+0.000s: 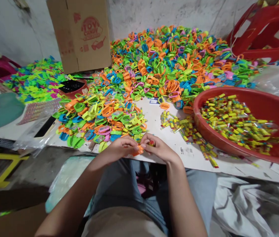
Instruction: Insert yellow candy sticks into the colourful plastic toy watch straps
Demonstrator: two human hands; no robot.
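Observation:
My left hand [121,148] is closed on an orange toy watch [138,150], held just over the front edge of the table. The fingertips of my right hand [160,149] meet the same toy watch from the other side. Tucked in the curled fingers of that hand is a small candy roll [151,143], its red and yellow end showing. Right behind my left hand lies a heap of toy watches [105,115] in orange, green, yellow, blue and pink. Loose candy rolls [186,126] in yellow wrappers are scattered to the right of my right hand.
A red basin [230,151] with many candy rolls stands on the right. Across the back spreads a large pile of toy watches [169,59]. A cardboard box [87,36] stands behind, and green plastic pieces [40,79] lie left. A red stool [265,39] is at back right.

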